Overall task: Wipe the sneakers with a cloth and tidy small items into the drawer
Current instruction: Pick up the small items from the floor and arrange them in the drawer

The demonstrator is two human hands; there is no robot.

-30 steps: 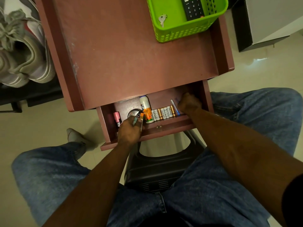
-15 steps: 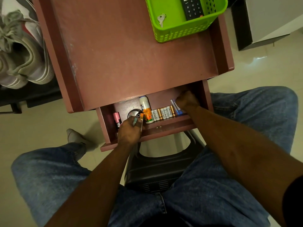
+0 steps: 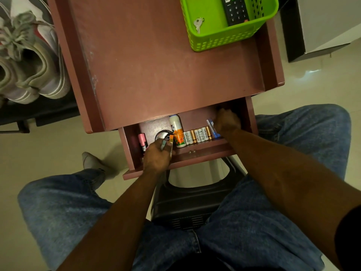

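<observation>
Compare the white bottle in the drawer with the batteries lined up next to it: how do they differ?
The white bottle is a single item, clearly longer and thicker than any one of the batteries, which form a row of several. The bottle is white with an orange label; the batteries are white and copper-coloured. The bottle reaches back under the tabletop; the batteries stay near the drawer front. Both lie on their sides, parallel, touching side by side.

Single view, worn on my head: faces forward and steeply down, close over my lap, the open drawer (image 3: pixel 195 151) and the table (image 3: pixel 166 65).
</observation>
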